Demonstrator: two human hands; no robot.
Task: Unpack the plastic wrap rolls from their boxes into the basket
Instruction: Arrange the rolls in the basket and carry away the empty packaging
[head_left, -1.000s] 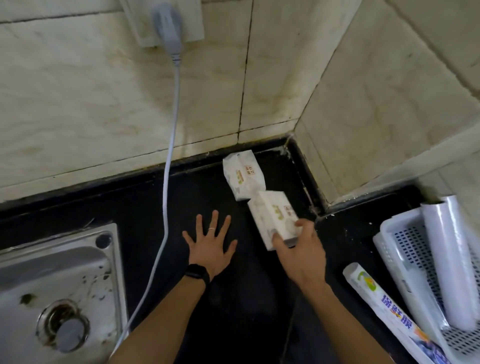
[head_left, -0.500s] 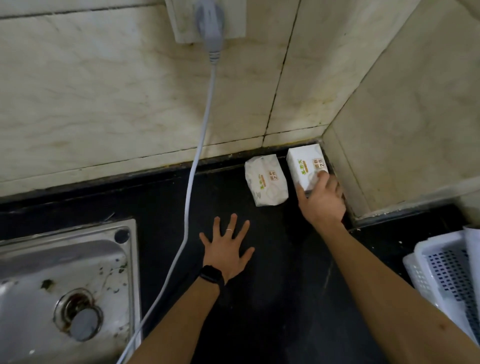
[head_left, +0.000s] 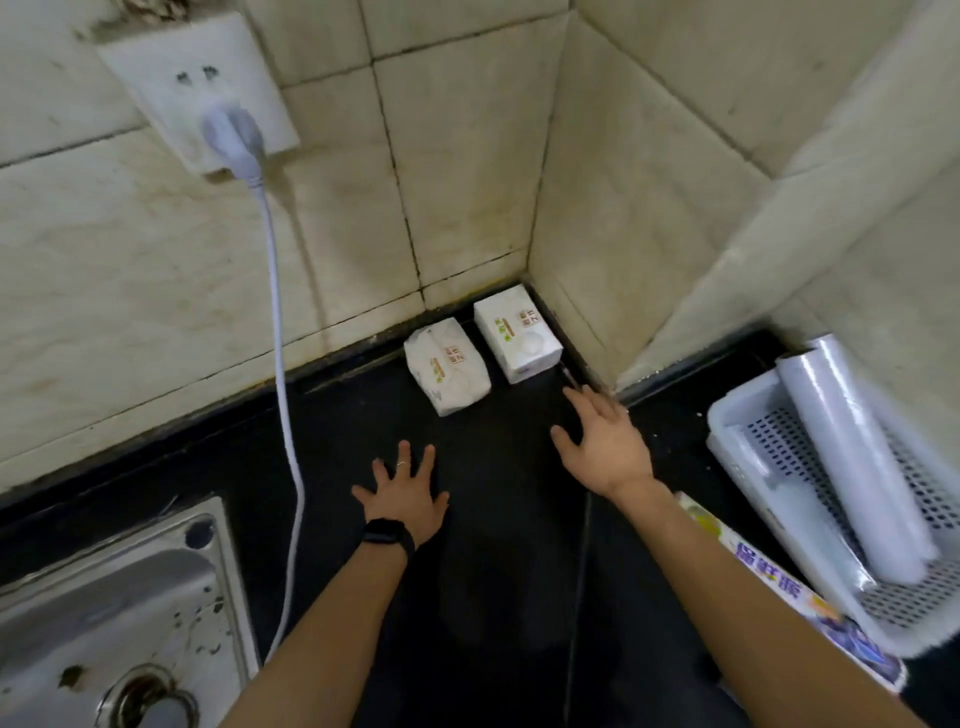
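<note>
Since half a second ago your right hand (head_left: 605, 447) has let go of the squarer tissue pack (head_left: 519, 343) and drawn back from the corner; it now hangs slack above the black countertop (head_left: 493, 571), grasping nothing, while your left hand (head_left: 402, 493) stays flat and spread on the counter, also holding nothing. Clearing looks done, so the unpacking step comes next: you'd likely bring your right hand back to the printed plastic wrap box (head_left: 789, 592) lying partly under your forearm at lower right, beside the white perforated basket (head_left: 737, 431). It looks long, light and unopened, though its ends are hidden. One bare wrap roll (head_left: 852, 457) already leans in the basket at right. Farther off, both tissue packs, the softer one (head_left: 447, 366) included, sit against the tiled corner.
</note>
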